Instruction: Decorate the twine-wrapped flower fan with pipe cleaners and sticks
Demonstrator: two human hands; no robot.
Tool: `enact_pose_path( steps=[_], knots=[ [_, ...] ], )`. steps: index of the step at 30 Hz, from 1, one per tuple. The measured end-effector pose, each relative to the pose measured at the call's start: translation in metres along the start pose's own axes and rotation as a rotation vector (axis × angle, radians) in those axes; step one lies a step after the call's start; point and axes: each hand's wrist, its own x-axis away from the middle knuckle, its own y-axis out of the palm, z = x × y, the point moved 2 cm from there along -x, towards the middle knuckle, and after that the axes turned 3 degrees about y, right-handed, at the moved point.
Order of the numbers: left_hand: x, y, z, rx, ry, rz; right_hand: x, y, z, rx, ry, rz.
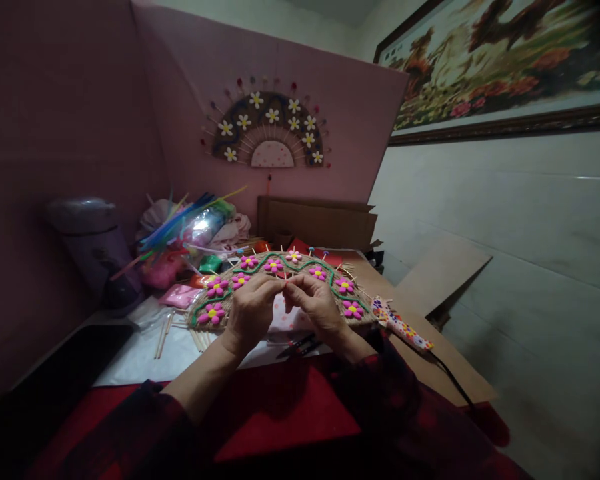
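My left hand (254,307) and my right hand (314,303) meet in front of the fan, fingertips pinched together. Between them is something small and reddish, mostly hidden by the fingers. Just behind stands a half-round fan (300,263) wrapped in brown twine. Pink clay flowers (353,309) with yellow centres and a wavy green cord (333,283) decorate it. Thin sticks, some tipped with blue (311,251), poke up from its curved edge. A pale spotted half-round centre (283,317) shows below my hands.
A flower-patterned glue gun (403,325) lies at the right on cardboard (455,363). Loose sticks (163,337) rest on white sheeting at the left, near a dark-handled tool (300,347). Bags and coloured pipe cleaners (180,223) pile up behind. A finished-looking fan (285,110) hangs on the pink board.
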Motion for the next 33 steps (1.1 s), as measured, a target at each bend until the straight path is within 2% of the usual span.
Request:
enact_pose_path(
  steps=[2, 4, 7, 10, 13, 16, 23, 33],
  knots=[
    [0.0, 0.002, -0.002, 0.164, -0.149, 0.027, -0.001, 0.0, -0.001, -0.001, 0.002, -0.002],
    [0.0, 0.003, -0.004, 0.352, -0.37, 0.043, -0.001, -0.001, -0.001, 0.048, -0.027, 0.014],
    [-0.002, 0.005, -0.003, 0.568, -0.691, -0.002, 0.001, -0.002, -0.002, 0.227, -0.113, 0.07],
    [-0.005, 0.005, 0.001, 0.686, -0.841, -0.058, 0.003, -0.005, -0.002, 0.413, -0.17, 0.117],
    [-0.006, 0.005, 0.001, 0.736, -0.911, -0.066, 0.004, -0.006, -0.001, 0.441, -0.165, 0.138],
    [-0.004, 0.006, 0.0, 0.784, -0.957, -0.055, 0.002, -0.006, 0.0, 0.334, -0.133, 0.101],
    [-0.003, 0.007, 0.004, 0.773, -0.958, -0.03, -0.001, -0.003, 0.004, 0.158, -0.065, 0.054],
    [-0.002, 0.008, 0.008, 0.848, -0.996, -0.003, 0.0, -0.003, 0.005, 0.147, -0.027, 0.027]
  ],
)
